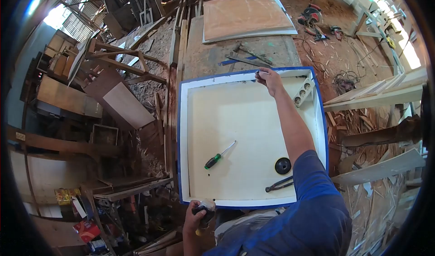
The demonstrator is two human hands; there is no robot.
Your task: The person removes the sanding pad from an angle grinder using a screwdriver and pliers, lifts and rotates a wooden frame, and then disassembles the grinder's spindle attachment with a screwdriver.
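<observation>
My right hand (270, 80) reaches to the far edge of a shallow white tray-like panel (183, 133) with blue outer sides. Its fingers are pinched at the rim on something too small to make out. At the near left corner, my left hand (195, 214) is wrapped round a dark object with a pale top (207, 208). Inside the panel lie a green and black screwdriver (213, 161), a round black disc (282, 166) and dark pincers (279, 184). A white socket strip (302, 93) rests in the far right corner.
Beyond the panel, dark metal bars (249, 61) and a brown board (244, 17) lie on the workbench (199, 52). A red circular saw (311, 15) and cables sit on the littered ground at right. Wooden frames (131, 63) stand at left.
</observation>
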